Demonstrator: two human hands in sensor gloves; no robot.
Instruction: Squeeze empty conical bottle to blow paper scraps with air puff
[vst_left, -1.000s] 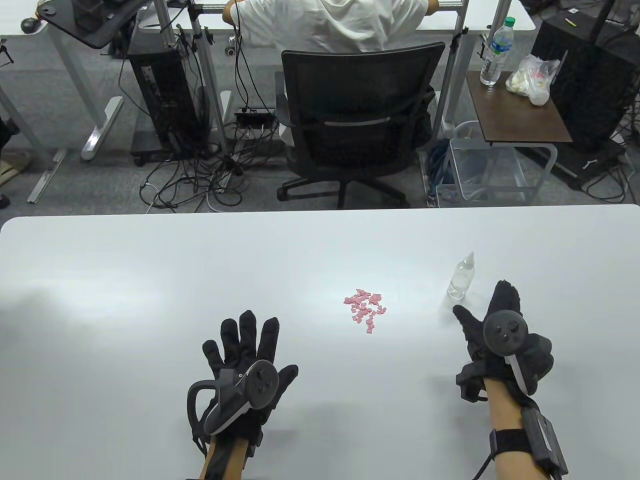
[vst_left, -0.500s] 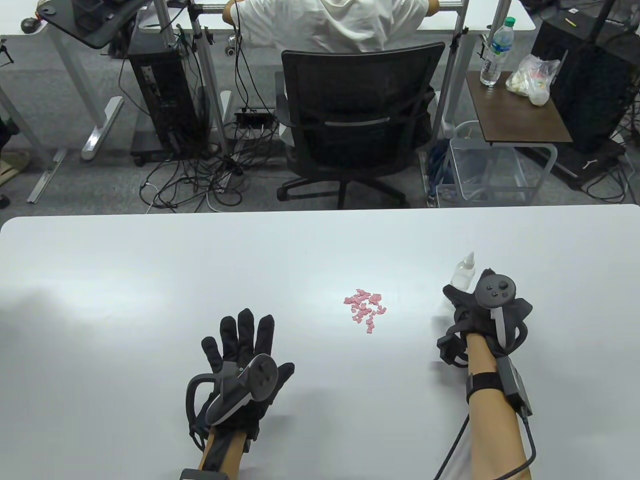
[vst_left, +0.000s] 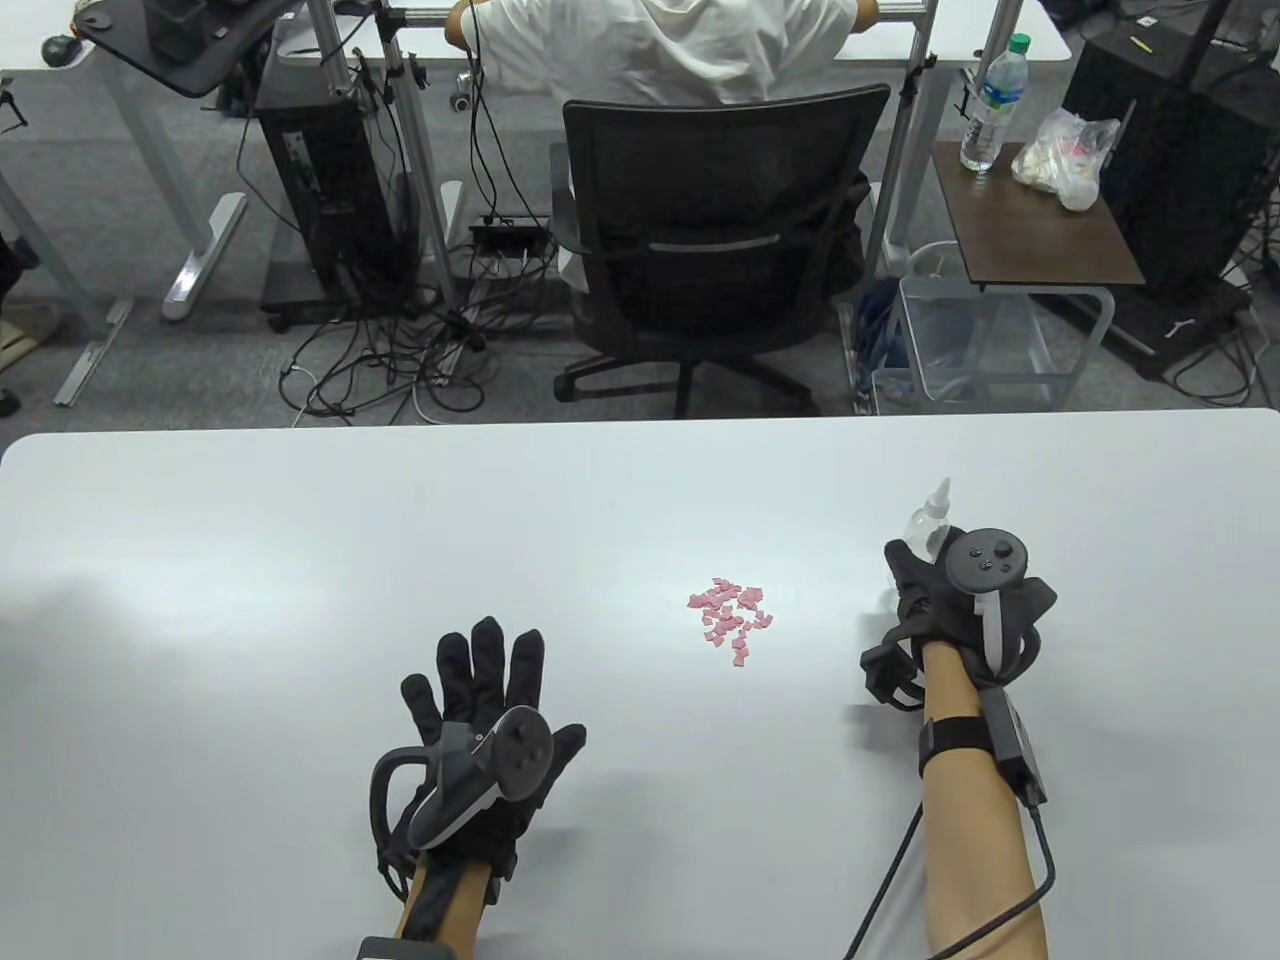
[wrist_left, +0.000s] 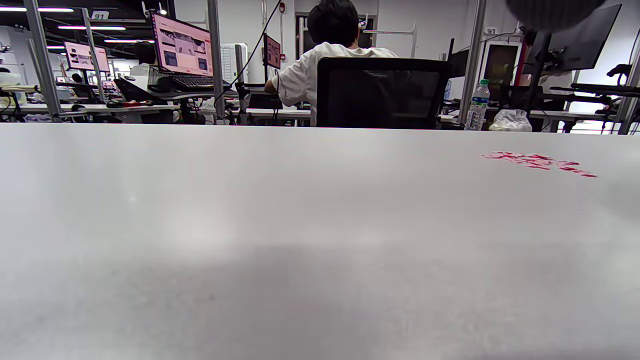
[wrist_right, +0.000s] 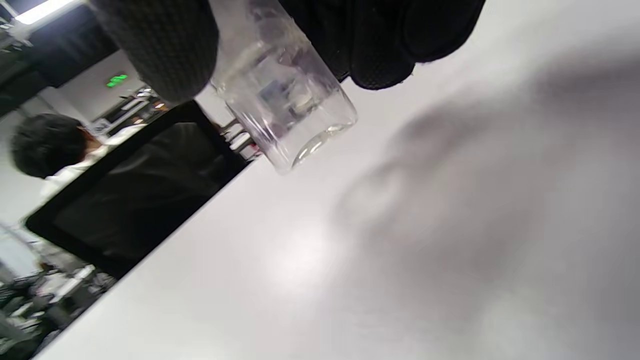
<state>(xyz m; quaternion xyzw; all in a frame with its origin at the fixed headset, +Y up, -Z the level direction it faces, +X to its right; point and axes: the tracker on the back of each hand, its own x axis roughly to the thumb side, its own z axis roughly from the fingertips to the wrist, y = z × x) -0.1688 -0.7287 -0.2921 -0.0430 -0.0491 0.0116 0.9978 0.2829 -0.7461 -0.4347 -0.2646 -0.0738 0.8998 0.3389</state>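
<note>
A small clear bottle with a white conical tip (vst_left: 930, 518) is gripped by my right hand (vst_left: 925, 580) at the table's right. In the right wrist view the bottle (wrist_right: 282, 100) sits between thumb (wrist_right: 160, 45) and fingers (wrist_right: 380, 45), its base lifted off the table. A heap of pink paper scraps (vst_left: 730, 618) lies at the table's middle, left of the bottle, and shows in the left wrist view (wrist_left: 540, 162). My left hand (vst_left: 485, 690) rests flat on the table with fingers spread, holding nothing.
The white table (vst_left: 300, 560) ends at its far edge just behind the bottle. Beyond it stand a black office chair (vst_left: 715, 240) with a seated person, cables on the floor, and a small side table (vst_left: 1040, 240).
My right hand moved forward to the bottle and took hold of it, then lifted it slightly. My left hand has hardly moved.
</note>
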